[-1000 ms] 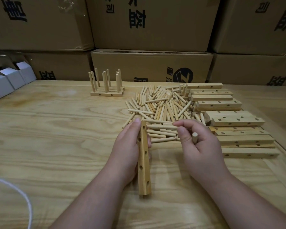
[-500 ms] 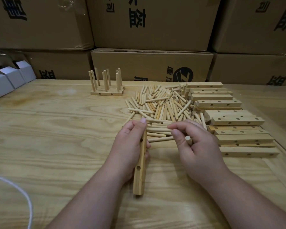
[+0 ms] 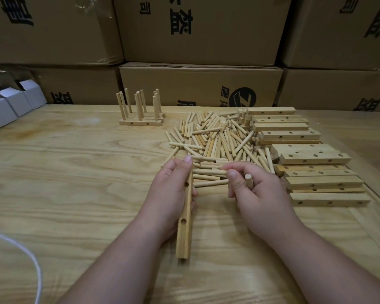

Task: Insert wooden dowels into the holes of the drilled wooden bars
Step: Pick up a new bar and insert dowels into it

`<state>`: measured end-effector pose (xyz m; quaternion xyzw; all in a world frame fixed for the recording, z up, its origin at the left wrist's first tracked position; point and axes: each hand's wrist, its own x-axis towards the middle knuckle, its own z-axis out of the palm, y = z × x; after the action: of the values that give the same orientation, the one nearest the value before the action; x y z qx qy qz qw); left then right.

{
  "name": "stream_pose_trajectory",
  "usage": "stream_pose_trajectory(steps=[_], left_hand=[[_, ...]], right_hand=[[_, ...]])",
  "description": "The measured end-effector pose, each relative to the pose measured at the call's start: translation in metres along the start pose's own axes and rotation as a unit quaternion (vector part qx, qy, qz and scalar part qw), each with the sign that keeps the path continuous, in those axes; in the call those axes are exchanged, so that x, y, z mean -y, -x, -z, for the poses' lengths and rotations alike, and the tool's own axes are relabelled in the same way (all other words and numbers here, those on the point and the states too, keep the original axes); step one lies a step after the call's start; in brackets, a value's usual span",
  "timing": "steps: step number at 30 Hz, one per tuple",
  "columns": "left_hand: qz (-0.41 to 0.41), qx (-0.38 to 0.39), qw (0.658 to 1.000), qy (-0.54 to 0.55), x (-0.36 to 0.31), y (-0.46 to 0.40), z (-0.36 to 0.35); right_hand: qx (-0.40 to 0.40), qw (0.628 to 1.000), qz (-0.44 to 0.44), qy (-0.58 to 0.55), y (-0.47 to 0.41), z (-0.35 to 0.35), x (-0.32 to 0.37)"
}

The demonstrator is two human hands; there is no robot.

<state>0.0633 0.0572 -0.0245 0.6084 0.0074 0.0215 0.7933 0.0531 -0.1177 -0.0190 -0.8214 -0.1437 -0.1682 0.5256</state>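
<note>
My left hand (image 3: 171, 194) grips a drilled wooden bar (image 3: 184, 233) that points toward me, its holes facing right. My right hand (image 3: 257, 194) holds a wooden dowel (image 3: 248, 180) in its curled fingers, and its thumb and forefinger pinch the end of another dowel (image 3: 208, 172) at the near edge of the loose dowel pile (image 3: 215, 141). A stack of drilled bars (image 3: 312, 159) lies to the right of the pile. Finished bars with upright dowels (image 3: 140, 113) stand at the back of the table.
Cardboard boxes (image 3: 198, 29) are stacked along the far edge of the wooden table (image 3: 75, 183). Small white boxes (image 3: 11, 104) sit at the far left. A white cord (image 3: 31, 257) curves over the near left corner.
My left hand has rolled the bar so its holes face more to the right and its near end has shifted left. My right hand has reached left and pinched a dowel from the pile.
</note>
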Motion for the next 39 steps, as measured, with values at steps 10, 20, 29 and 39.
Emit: stream_pose_trajectory(steps=[10, 20, 29, 39], left_hand=[[-0.001, 0.006, 1.0, 0.025, 0.002, 0.001, -0.002], [0.008, 0.036, 0.999, -0.034, 0.002, 0.003, -0.006], [0.041, -0.005, 0.994, 0.102, 0.001, -0.002, -0.001], [0.037, -0.014, 0.994, 0.1, 0.002, -0.004, -0.003]], right_hand=[[-0.031, 0.997, -0.035, -0.064, 0.0, -0.006, -0.006], [-0.09, 0.992, -0.028, -0.085, -0.002, -0.006, -0.008], [-0.113, 0.992, -0.033, -0.053, -0.002, -0.004, -0.008], [-0.028, 0.998, -0.04, -0.05, -0.002, -0.008, -0.007]])
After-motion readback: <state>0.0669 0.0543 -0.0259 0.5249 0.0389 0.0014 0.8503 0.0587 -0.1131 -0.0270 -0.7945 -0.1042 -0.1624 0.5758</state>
